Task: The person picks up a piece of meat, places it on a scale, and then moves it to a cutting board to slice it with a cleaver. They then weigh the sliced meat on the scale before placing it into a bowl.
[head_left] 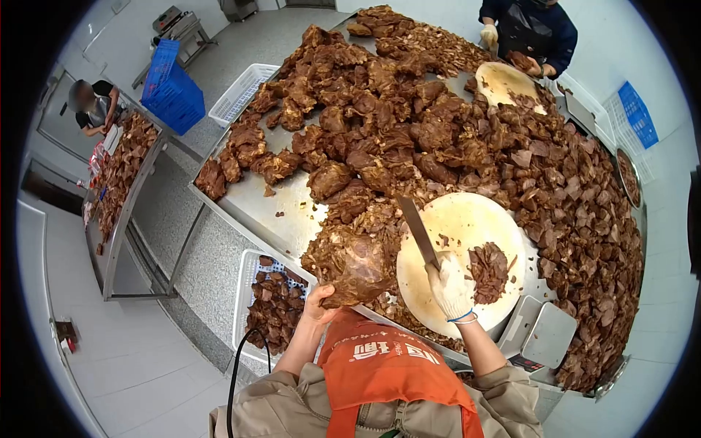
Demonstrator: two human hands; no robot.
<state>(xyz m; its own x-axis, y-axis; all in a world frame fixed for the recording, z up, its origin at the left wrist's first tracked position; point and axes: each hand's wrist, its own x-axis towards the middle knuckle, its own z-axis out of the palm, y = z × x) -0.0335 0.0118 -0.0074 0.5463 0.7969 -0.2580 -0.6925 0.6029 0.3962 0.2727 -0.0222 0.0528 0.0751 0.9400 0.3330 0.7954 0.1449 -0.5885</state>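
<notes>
My right hand, in a white knitted glove, is closed around the handle of a knife. Its broad blade points away and to the left, over the left part of a round cutting board. To the right of that hand, a small heap of sliced meat lies on the board among scattered crumbs. My bare left hand grips a large brown piece of cooked meat at the table's near edge, left of the board. Smaller meat scraps are piled just beyond it.
Big meat chunks and a long bank of cut pieces cover much of the metal table. A scale stands right of the board, a white crate of meat lower left. A co-worker works across the table.
</notes>
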